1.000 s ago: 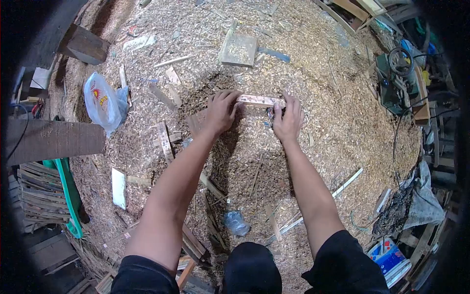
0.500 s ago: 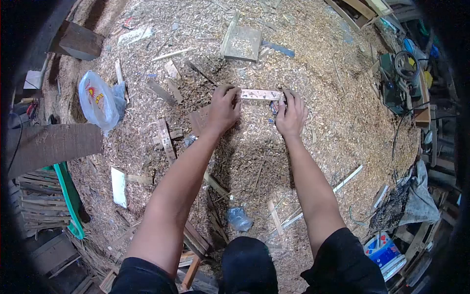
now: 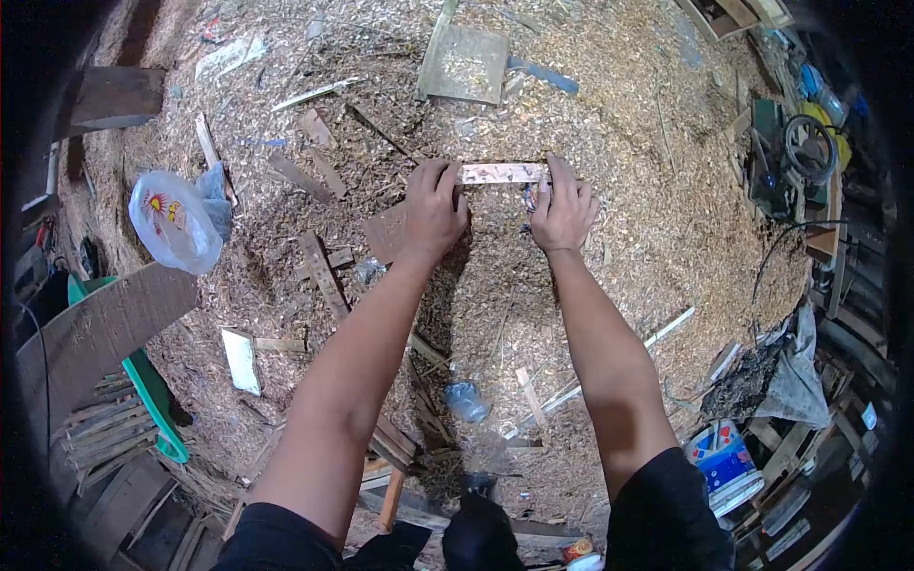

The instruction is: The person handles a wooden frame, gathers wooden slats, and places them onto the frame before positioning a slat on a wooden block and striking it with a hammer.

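Observation:
A short, pale wooden strip (image 3: 503,173) with dark marks along its face spans the gap between my two hands. My left hand (image 3: 434,211) is closed around its left end, fingers curled over the far side. At the other end, my right hand (image 3: 566,207) grips it with the thumb on the near side and the fingers beyond. Under the strip lies ground covered in wood shavings (image 3: 647,238). A small blue and dark scrap (image 3: 529,198) shows just left of my right thumb. Close to my left wrist is a brown board piece (image 3: 383,233).
A square wooden block (image 3: 465,65) lies ahead, with a blue strip (image 3: 545,74) beside it. At left are a plastic bag (image 3: 176,224) and a brown plank (image 3: 114,309). A green machine with a wheel (image 3: 776,157) stands at right. Several wood offcuts (image 3: 324,271) litter the ground.
The view has shifted and tilted slightly, so the surroundings sit differently in the frame. Both hands still hold the strip by its ends, in nearly the same place.

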Demonstrator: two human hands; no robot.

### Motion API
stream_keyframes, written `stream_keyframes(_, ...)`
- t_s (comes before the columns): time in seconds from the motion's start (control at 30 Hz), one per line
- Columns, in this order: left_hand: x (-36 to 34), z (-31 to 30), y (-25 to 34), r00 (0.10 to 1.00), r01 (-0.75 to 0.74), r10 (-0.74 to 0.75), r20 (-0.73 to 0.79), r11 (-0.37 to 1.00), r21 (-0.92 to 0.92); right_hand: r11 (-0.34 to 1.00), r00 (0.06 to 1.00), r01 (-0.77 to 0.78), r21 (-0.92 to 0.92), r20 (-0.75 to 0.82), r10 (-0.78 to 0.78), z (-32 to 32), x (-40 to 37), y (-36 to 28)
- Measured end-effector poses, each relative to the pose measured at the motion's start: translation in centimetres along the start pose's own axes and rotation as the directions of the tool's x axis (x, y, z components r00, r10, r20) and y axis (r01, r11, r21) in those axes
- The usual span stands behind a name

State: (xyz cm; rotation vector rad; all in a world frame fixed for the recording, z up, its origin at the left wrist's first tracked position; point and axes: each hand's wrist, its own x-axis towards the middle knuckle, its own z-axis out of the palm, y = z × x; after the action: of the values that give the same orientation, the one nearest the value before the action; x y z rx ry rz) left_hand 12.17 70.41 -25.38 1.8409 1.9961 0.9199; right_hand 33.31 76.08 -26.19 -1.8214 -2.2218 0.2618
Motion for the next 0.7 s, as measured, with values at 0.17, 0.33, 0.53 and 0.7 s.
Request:
stream_keyframes(0.17, 0.3, -0.1, -0.4, 1.0, 0.019, -0.019, -0.021, 1.0, -0.023, 0.999, 0.999, -0.01, -0.04, 0.046, 0.012, 0.2, 0.4, -0.3)
stream_keyframes(0.33, 0.1, -0.2, -0.5, 0.997, 0.073, -0.073, 0.024, 0.997, 0.005, 0.998, 0.996, 0.007, -0.056, 0.095, -0.001, 0.1, 0.5, -0.5)
stream_keyframes(0.53, -0.1, 0.1, -0.2, 0.99, 0.144, -0.144, 0.008, 0.988, -0.055, 0.998, 0.994, 0.062, -0.011, 0.095, -0.061, 0.3, 0.7, -0.3)
stream_keyframes(0.7, -0.1, 0.4, -0.2, 0.984, 0.177, -0.176, -0.013, 0.984, 0.005, 0.996, 0.994, 0.09, -0.012, 0.066, -0.089, 0.5, 0.9, -0.2)
